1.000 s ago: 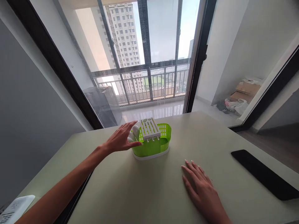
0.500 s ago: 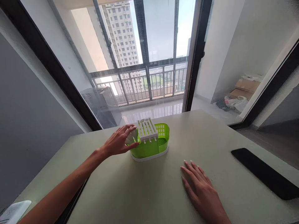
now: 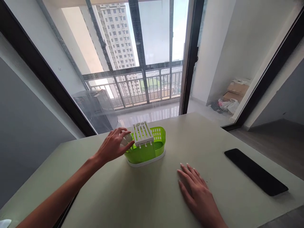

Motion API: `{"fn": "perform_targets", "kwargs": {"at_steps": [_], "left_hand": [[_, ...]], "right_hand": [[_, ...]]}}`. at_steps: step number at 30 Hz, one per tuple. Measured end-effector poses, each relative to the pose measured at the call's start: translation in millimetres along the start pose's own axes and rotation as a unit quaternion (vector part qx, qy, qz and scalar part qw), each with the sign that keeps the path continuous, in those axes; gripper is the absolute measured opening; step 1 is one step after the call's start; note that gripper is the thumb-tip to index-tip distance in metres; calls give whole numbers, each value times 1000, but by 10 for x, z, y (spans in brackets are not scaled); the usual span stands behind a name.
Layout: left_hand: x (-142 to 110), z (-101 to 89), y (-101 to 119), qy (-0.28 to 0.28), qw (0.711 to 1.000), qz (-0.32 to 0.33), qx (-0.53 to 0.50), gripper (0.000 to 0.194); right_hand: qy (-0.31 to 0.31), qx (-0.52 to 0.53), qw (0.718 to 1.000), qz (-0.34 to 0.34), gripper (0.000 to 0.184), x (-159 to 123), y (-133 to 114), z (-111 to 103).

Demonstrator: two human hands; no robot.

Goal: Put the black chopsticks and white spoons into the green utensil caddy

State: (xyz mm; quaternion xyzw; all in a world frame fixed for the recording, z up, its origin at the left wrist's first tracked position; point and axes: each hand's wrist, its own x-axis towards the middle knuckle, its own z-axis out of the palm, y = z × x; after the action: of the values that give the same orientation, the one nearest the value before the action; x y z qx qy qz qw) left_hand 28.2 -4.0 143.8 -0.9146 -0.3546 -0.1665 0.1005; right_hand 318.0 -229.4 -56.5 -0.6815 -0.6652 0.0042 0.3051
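A green plastic basket caddy [image 3: 141,155] with a white base stands on the table, an openwork side wall at its right end. A white slotted rack [image 3: 142,134] with small hooks along its front edge sits across its top. At the caddy's left end, my left hand [image 3: 115,143] has thumb and fingers around white spoon-shaped pieces [image 3: 128,137]; the fingers partly hide them, so their exact kind is unclear. My right hand [image 3: 196,191] lies flat on the tabletop, fingers extended and holding nothing, right of the caddy and nearer to me.
The pale green table [image 3: 147,196] reaches toward a glass sliding door. A long black flat object [image 3: 255,172] lies on the right. A white object [image 3: 5,223] is cut off at the lower left. Cardboard boxes [image 3: 237,90] and bags [image 3: 229,105] are on the floor beyond the glass.
The view has turned slightly right, so everything appears shifted left. My left hand remains at the caddy's left end, and my right hand stays flat on the table.
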Motion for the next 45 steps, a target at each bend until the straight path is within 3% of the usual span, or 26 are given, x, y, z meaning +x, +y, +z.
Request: {"fn": "perform_targets", "kwargs": {"at_steps": [15,30,40,45], "left_hand": [[-101,-32,74,-9,998,-54,-28,56],[-186,-43,38,2,1000,2,-29,42],[-251,-137,67,-36,998,-21,-47,52],[-247,-202,76,-65,996,-3,-61,47]], "right_hand": [[5,16,1000,9,43,-26,7,-4],[-1,20,1000,11,42,-36,29,4],[-5,18,1000,19,43,-35,10,-5],[2,18,1000,13,42,-35,32,11]]}}
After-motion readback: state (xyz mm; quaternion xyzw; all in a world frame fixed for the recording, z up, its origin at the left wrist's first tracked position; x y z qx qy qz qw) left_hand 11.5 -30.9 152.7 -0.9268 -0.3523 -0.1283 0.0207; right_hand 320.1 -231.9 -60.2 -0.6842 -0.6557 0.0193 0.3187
